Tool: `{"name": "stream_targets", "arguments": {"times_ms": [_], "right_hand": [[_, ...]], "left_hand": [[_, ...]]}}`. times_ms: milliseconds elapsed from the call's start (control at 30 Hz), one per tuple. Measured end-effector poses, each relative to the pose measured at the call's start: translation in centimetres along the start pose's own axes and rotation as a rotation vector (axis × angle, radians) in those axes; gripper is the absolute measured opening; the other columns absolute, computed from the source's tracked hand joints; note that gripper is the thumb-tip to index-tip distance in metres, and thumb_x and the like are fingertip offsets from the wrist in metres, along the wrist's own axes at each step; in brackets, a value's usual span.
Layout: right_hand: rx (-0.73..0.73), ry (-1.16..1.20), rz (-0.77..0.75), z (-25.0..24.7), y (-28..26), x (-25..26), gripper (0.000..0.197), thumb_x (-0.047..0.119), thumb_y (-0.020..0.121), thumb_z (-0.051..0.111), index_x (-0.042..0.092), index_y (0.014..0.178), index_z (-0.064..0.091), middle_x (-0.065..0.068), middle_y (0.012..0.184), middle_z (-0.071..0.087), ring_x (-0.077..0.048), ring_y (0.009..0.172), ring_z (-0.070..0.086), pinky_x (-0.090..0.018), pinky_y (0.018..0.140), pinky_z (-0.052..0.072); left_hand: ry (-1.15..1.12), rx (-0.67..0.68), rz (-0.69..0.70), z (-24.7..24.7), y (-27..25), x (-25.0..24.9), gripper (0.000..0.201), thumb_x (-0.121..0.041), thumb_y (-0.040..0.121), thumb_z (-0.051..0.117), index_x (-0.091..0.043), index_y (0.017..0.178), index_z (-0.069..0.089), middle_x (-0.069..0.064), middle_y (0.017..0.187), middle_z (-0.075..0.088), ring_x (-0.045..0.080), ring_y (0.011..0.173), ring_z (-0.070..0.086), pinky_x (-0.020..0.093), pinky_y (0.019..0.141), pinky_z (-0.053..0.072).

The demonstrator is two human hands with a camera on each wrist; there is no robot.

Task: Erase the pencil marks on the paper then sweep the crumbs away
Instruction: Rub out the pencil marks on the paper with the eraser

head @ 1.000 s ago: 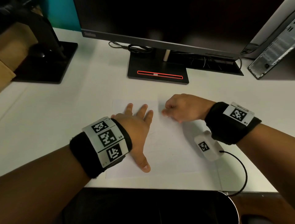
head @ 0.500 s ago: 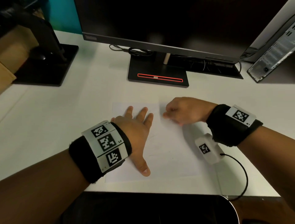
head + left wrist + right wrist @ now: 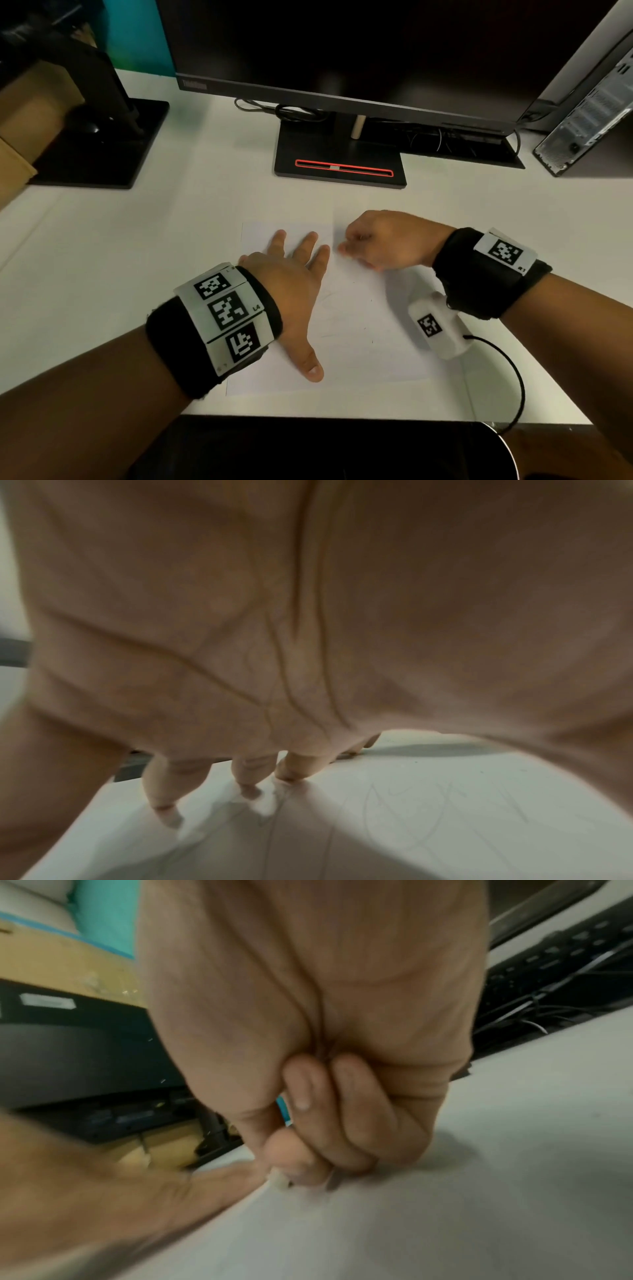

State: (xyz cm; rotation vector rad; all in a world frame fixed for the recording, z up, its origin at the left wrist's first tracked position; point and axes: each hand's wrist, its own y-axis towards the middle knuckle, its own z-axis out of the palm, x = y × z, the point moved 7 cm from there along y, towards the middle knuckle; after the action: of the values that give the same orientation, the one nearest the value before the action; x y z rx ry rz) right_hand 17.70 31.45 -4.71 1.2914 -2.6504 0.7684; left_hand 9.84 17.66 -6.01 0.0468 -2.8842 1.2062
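Note:
A white sheet of paper (image 3: 359,325) lies on the white desk (image 3: 154,274) with faint pencil marks (image 3: 428,818) on it. My left hand (image 3: 294,284) lies flat on the sheet's left half, fingers spread and pressing down; its fingertips (image 3: 250,775) touch the paper (image 3: 445,845). My right hand (image 3: 380,240) is curled at the sheet's far edge, just right of the left fingertips. It pinches a white eraser (image 3: 278,1180) with a blue sleeve, whose tip touches the paper. Small dark specks (image 3: 371,341) dot the sheet's right half.
A monitor stand (image 3: 339,161) with cables behind it stands straight ahead. A second black stand (image 3: 99,147) and a cardboard box (image 3: 34,102) are at the far left, a computer case (image 3: 589,113) at the far right. The desk's front edge (image 3: 342,416) runs close below the paper.
My right hand with the eraser has shifted slightly left, closer to the left fingertips. The left hand has stayed flat on the paper.

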Motion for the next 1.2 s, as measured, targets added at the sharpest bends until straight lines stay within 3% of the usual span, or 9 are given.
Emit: {"name": "stream_targets", "arguments": {"times_ms": [133, 233, 467, 600, 733, 833, 967, 1100, 1200], "right_hand": [[-0.107, 0.005, 0.081, -1.6, 0.4, -1.3, 0.044, 0.039, 0.101, 0.048, 0.010, 0.070, 0.058, -0.006, 0.070, 0.063, -0.021, 0.066, 0.056, -0.030, 0.061, 0.045], [-0.047, -0.036, -0.014, -0.3, 0.3, 0.2, 0.044, 0.039, 0.102, 0.047, 0.013, 0.069, 0.056, -0.004, 0.069, 0.061, -0.018, 0.065, 0.053, -0.032, 0.064, 0.044], [-0.072, -0.031, 0.015, -0.8, 0.3, -0.2, 0.045, 0.039, 0.103, 0.047, 0.011, 0.070, 0.057, -0.008, 0.073, 0.062, -0.020, 0.069, 0.055, -0.030, 0.060, 0.042], [-0.047, 0.047, 0.019, -0.5, 0.4, -0.2, 0.047, 0.040, 0.102, 0.048, 0.004, 0.079, 0.066, -0.015, 0.079, 0.071, -0.019, 0.061, 0.057, -0.037, 0.068, 0.051], [-0.102, 0.133, 0.115, -1.2, 0.4, -1.9, 0.042, 0.037, 0.103, 0.047, 0.012, 0.074, 0.063, -0.006, 0.068, 0.072, -0.007, 0.042, 0.055, -0.024, 0.053, 0.045], [-0.092, 0.188, 0.131, -0.6, 0.1, -2.2, 0.039, 0.035, 0.103, 0.047, 0.013, 0.074, 0.060, -0.001, 0.065, 0.071, -0.006, 0.041, 0.057, -0.022, 0.050, 0.047], [-0.089, 0.239, 0.159, -1.0, -0.3, -2.5, 0.037, 0.031, 0.103, 0.047, 0.011, 0.073, 0.057, -0.003, 0.066, 0.071, -0.012, 0.044, 0.061, -0.022, 0.047, 0.048], [-0.094, 0.006, -0.003, -0.5, -0.3, 0.6, 0.041, 0.034, 0.103, 0.046, 0.017, 0.066, 0.049, 0.002, 0.067, 0.060, -0.017, 0.062, 0.055, -0.030, 0.062, 0.043], [-0.018, 0.017, -0.005, -0.1, 0.3, 1.1, 0.041, 0.037, 0.103, 0.047, 0.016, 0.069, 0.053, 0.003, 0.068, 0.061, -0.015, 0.064, 0.054, -0.031, 0.062, 0.044]], "left_hand": [[0.001, 0.002, -0.003, 0.1, 0.0, 0.0, 0.163, -0.082, 0.048, 0.078, -0.021, 0.149, -0.034, -0.002, 0.155, -0.043, 0.039, 0.147, -0.028, 0.060, 0.114, 0.029], [0.001, -0.001, 0.000, 0.1, 0.0, 0.0, 0.163, -0.082, 0.048, 0.078, -0.021, 0.149, -0.034, -0.002, 0.155, -0.043, 0.039, 0.146, -0.029, 0.059, 0.114, 0.030], [0.002, -0.008, 0.004, 0.1, 0.1, -0.1, 0.163, -0.082, 0.048, 0.078, -0.021, 0.149, -0.034, -0.002, 0.155, -0.043, 0.040, 0.146, -0.028, 0.060, 0.114, 0.029], [-0.010, -0.019, 0.008, -0.1, 0.1, 0.0, 0.163, -0.082, 0.048, 0.078, -0.021, 0.150, -0.034, -0.001, 0.156, -0.042, 0.040, 0.146, -0.028, 0.061, 0.114, 0.029], [0.015, -0.041, 0.020, -0.1, -0.2, 0.0, 0.159, -0.084, 0.049, 0.076, -0.022, 0.152, -0.029, -0.001, 0.158, -0.038, 0.039, 0.148, -0.024, 0.058, 0.113, 0.033], [-0.044, -0.106, 0.023, -1.2, -0.4, 0.6, 0.138, -0.085, 0.059, 0.069, -0.026, 0.159, -0.005, 0.002, 0.166, -0.016, 0.036, 0.152, -0.003, 0.054, 0.112, 0.036], [-0.123, -0.268, -0.084, -3.2, 0.0, 2.9, 0.099, -0.082, 0.070, 0.064, -0.022, 0.144, 0.035, 0.009, 0.150, 0.028, 0.032, 0.134, 0.032, 0.043, 0.087, 0.044], [-0.067, -0.269, -0.130, -3.1, 0.8, 3.2, 0.092, -0.082, 0.066, 0.065, -0.019, 0.131, 0.045, 0.007, 0.138, 0.035, 0.032, 0.125, 0.035, 0.047, 0.092, 0.041], [-0.070, -0.264, -0.139, -3.1, 0.8, 3.1, 0.089, -0.082, 0.066, 0.066, -0.019, 0.127, 0.048, 0.006, 0.137, 0.035, 0.032, 0.124, 0.036, 0.047, 0.091, 0.039]]}}
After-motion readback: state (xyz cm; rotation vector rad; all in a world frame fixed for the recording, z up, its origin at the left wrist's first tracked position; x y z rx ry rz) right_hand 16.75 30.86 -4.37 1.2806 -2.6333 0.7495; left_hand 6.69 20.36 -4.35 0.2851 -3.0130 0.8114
